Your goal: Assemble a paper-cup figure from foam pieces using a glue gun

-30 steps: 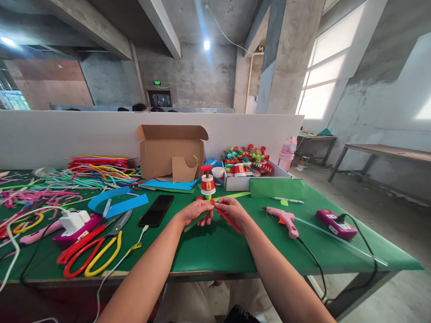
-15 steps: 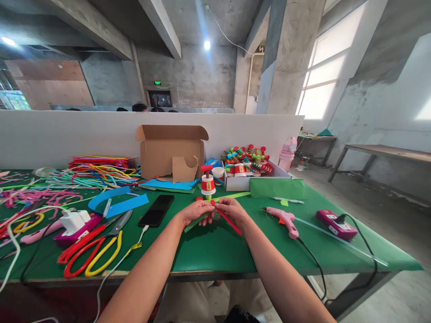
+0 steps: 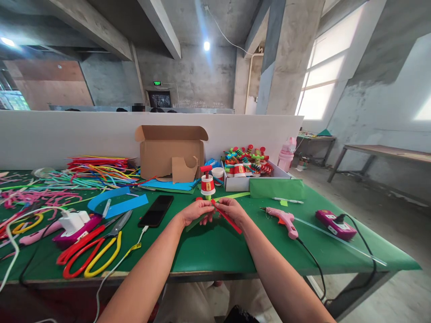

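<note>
Far left of the table [image 3: 215, 253]: heap of pipe cleaners [image 3: 97, 172]. Next, red & yellow scissors [image 3: 89, 258] near the front edge, blue foam strips [image 3: 116, 202] behind them, and a black phone [image 3: 156, 211] lying flat. An open cardboard box [image 3: 170, 150] stands at the back.

Centre: left hand [image 3: 192, 211] is clenched on a green strip [image 3: 193, 223], which slants down-left from under the fingers. Right hand [image 3: 233, 210], fingertips touching the left's, pinches a red strip [image 3: 229, 219] that runs diag. down-right under the palm. The strips' top ends meet btwn the thumbs, low over the table; can't tell if they rest on it.

Just behind stands a small red-white figure [image 3: 208, 183]. Further right: white tray [image 3: 235, 184] w/ finished figures, pink glue gun [image 3: 284, 219], purple device [image 3: 335, 224].
</note>
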{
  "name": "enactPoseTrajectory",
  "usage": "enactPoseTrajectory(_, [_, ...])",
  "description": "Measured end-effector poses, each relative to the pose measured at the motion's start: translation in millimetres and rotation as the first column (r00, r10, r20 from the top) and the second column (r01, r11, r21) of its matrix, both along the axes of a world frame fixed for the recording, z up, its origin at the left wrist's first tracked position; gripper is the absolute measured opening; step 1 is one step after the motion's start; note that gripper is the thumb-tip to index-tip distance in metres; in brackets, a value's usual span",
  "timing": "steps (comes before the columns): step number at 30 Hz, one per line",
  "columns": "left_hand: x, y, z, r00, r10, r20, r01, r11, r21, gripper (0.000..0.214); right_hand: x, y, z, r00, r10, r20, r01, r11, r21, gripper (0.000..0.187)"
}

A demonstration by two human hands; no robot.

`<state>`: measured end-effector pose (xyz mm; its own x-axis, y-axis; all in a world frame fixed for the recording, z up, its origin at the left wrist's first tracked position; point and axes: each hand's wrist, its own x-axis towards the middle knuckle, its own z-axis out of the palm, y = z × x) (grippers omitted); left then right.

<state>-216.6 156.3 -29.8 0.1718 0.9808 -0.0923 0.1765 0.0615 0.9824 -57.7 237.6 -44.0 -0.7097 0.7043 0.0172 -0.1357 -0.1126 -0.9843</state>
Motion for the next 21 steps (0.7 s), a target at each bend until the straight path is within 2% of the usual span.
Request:
enactPoseTrajectory(4, [0.1,-0.1,-0.6,1.000,0.000,0.005,0.000,1.000,0.004,0.042,-0.5,-2.5,1.2,1.000,0.011,0.006,-0.011,1.000,-0.003,0.048])
enactPoseTrajectory(15, [-1.7,2.7,-4.3,1.000,0.014,0.023,-0.014,1.000,-0.007,0.042,-1.2,1.1,-2.5,0.997,-0.077,0.019,0.078,0.997,-0.006,0.046])
enactPoseTrajectory(21, [-2.4,4.2,-7.5,0.999,0.042,0.029,-0.042,0.999,0.003,0.040,-2.6,-1.8,-1.7,0.997,-0.075,0.007,0.075,0.997,-0.002,0.048])
